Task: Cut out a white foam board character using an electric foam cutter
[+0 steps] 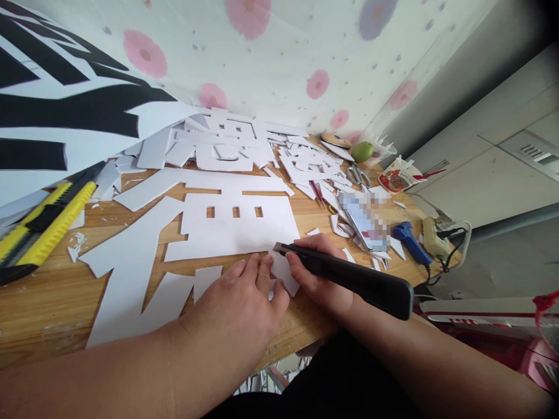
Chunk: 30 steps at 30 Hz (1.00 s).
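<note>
A large white cut-out character (227,233) of foam board or thick card lies flat on the wooden table, with three small square holes in its upper part. My left hand (244,297) rests palm down on its lower part, fingers stretched out and pressing on the sheet. My right hand (321,273) is wrapped around a black utility knife (353,273), whose handle slants down to the right. The knife's short blade reaches the lower right edge of the cut-out, just beyond my left fingertips. Beneath my left hand, part of the cut-out is hidden.
A yellow-and-black utility knife (48,221) lies at left beside a black-and-white printed sheet (87,110). White cut-outs and scraps (227,145) pile up at the back. To the right are scissors (358,176), a phone (364,221), a blue tool (411,241) and a power strip (434,237).
</note>
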Motion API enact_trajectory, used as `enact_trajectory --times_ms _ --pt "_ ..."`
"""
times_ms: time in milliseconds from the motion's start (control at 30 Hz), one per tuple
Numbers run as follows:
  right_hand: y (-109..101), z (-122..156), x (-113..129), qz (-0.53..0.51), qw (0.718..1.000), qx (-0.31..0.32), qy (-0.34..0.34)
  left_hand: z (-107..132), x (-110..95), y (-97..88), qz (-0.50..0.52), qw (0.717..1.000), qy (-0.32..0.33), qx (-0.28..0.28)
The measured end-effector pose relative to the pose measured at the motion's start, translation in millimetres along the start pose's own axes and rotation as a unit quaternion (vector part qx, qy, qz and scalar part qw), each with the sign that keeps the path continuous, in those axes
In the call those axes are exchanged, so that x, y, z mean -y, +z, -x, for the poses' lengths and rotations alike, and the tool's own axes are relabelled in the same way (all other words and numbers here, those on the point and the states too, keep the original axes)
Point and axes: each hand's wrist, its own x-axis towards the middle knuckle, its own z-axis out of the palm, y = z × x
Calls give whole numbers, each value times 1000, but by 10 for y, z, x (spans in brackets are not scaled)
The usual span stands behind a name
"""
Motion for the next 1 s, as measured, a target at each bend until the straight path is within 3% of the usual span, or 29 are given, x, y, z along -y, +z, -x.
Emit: enact_trajectory --times_ms 300,500,667,767,1000 --pt "-34 -92 96 7 999 32 -18 7 5 64 -11 997 2 -80" --pt "-7 -55 92 -7 1000 14 -23 3 4 1 -15 999 2 -41" --pt "-41 -33 164 -6 998 54 -27 -6 9 -66 -3 1000 7 19" --pt "-36 -24 189 5 999 33 -37 -27 18 -87 12 999 -2 44" --pt "29 11 140 26 993 16 -113 -55 -4 -23 39 998 -24 36"
